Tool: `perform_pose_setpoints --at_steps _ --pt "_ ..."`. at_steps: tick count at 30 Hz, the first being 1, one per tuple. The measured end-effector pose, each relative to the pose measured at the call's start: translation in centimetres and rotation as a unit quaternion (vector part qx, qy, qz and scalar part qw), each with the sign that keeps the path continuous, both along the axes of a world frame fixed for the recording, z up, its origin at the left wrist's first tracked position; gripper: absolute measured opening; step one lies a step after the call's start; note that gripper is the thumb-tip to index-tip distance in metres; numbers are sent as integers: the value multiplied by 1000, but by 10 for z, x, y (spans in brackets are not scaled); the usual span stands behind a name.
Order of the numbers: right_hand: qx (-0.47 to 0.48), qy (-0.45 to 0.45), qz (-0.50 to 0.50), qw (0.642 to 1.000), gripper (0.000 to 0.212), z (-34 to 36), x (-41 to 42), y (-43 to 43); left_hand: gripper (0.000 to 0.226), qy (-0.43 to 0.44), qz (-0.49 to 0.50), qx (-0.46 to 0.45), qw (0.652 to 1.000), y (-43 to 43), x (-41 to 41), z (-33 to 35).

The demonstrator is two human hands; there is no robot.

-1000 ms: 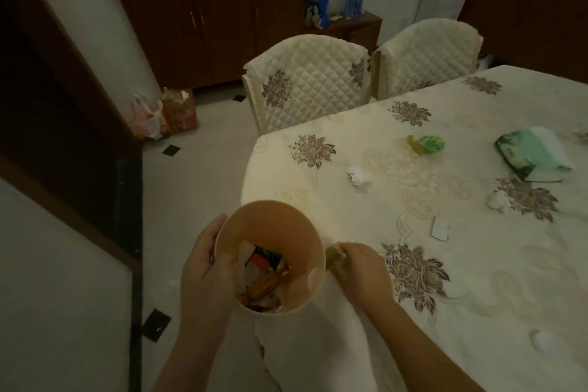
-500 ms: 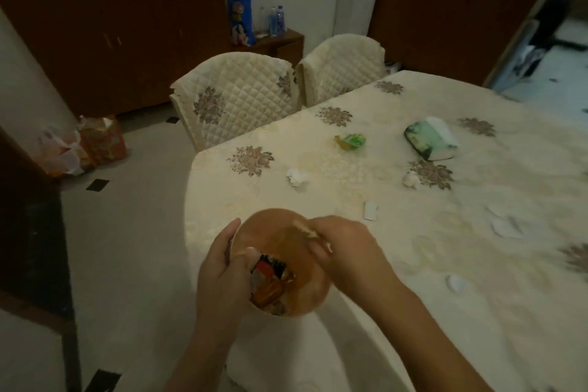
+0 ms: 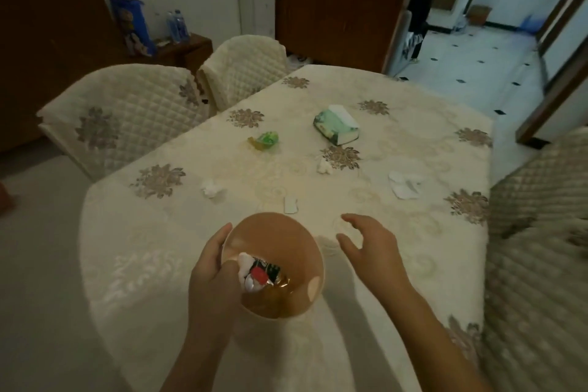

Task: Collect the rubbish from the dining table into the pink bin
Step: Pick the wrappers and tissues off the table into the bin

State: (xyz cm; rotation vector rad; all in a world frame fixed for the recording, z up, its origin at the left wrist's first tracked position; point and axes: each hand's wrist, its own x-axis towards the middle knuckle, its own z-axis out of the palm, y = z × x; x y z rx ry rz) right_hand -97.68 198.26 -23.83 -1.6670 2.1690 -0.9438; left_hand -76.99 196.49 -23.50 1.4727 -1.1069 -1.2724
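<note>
My left hand [image 3: 211,277] grips the rim of the pink bin [image 3: 286,229], which holds several wrappers and paper scraps. My right hand [image 3: 370,245] hovers just right of the bin over the table, fingers spread and holding nothing. On the cream tablecloth [image 3: 429,248] lie a small white card [image 3: 290,205], two crumpled tissues [image 3: 211,190] [image 3: 324,166], a green wrapper [image 3: 265,140] and torn white paper [image 3: 405,186].
A green tissue pack [image 3: 337,125] sits mid-table. Two quilted chairs [image 3: 127,114] [image 3: 245,65] stand at the left side and another [image 3: 541,232] at the right. A person [image 3: 418,16] stands far back by the doorway.
My right hand dropped its scrap into the bin and pulled out to the right, now empty. My view swung right and up along the table.
</note>
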Motion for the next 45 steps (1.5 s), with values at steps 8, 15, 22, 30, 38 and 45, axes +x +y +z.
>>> perform_pose_setpoints --at_steps 8,15,22,30,38,45 --pt "220 20 -19 975 46 -101 -73 -11 47 -25 9 -14 1000 -18 -45 7" --pt "137 61 -15 989 36 -104 -75 -11 48 -25 -5 -5 1000 -31 -64 7" --pt "-151 -81 -1 985 29 17 -63 -27 45 -9 -16 -7 1000 -34 -80 9" --pt "115 91 202 968 29 23 -7 -45 44 -1 -33 -13 999 -31 -89 12" --pt "-63 12 97 993 34 25 -61 -47 49 -15 -43 -7 999 -44 -106 10" --pt "14 16 -101 995 56 -33 -173 -77 48 -27 -57 -20 998 -70 -143 8"
